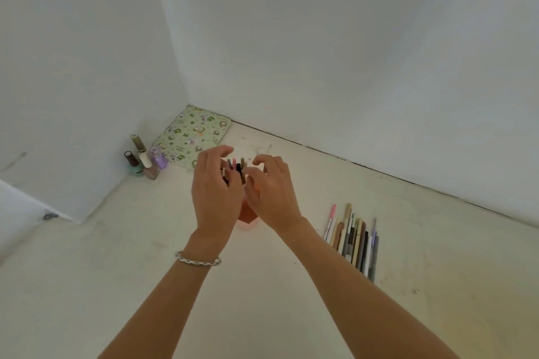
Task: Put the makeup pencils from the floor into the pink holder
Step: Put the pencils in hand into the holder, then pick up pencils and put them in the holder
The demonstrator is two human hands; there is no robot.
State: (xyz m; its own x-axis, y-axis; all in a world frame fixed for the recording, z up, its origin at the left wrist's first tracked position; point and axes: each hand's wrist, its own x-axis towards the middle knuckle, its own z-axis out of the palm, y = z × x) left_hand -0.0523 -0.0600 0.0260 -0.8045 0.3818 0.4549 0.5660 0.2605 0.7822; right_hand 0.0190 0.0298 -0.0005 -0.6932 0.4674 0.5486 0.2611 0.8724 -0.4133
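The pink holder [248,220] stands on the pale floor, mostly hidden behind my two hands. Several pencil tops [237,166] stick up out of it between my fingers. My left hand [215,186], with a silver bracelet on the wrist, curls around the pencils from the left and its fingers touch them. My right hand [269,186] hovers at the holder's right side with its fingers spread and curved, nothing visible in it. A row of several makeup pencils [354,239] lies side by side on the floor to the right.
Several nail polish bottles [144,160] stand against the left wall. A green patterned flat case [191,137] lies in the corner behind the holder. White walls meet close behind. A small dark object [50,216] sits at the far left.
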